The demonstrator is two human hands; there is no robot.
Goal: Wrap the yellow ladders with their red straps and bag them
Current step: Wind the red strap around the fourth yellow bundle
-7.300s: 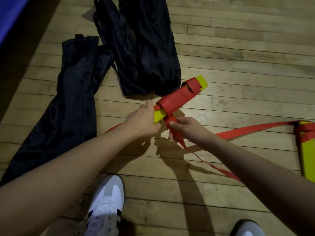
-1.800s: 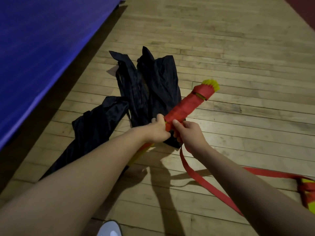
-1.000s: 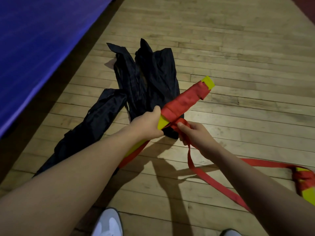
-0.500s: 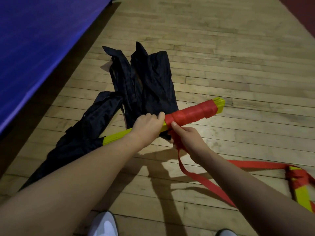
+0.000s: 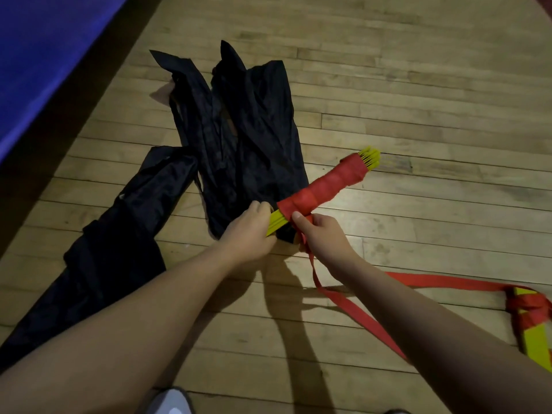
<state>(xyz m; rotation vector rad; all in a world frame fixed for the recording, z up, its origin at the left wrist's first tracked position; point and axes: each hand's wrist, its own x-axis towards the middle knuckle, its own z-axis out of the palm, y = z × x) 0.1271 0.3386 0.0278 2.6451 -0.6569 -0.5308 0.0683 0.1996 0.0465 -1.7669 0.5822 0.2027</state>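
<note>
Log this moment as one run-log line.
stage: wrapping | left hand grips ladder bundle | right hand pinches red strap | bags on floor, unused

Above a wooden plank floor [image 5: 418, 100], a left hand [image 5: 248, 231] grips a bundle of yellow plastic ladder rungs [image 5: 276, 224] while a right hand [image 5: 322, 234] pinches its red fabric strap [image 5: 343, 306], wound around the bundle. Black fabric bags [image 5: 248, 130] lie beyond; a blue mat [image 5: 44, 55] borders the left.

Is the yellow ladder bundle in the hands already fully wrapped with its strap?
Not fully. Red strap covers the far part; yellow ladder bundle shows bare near the left hand.
</note>
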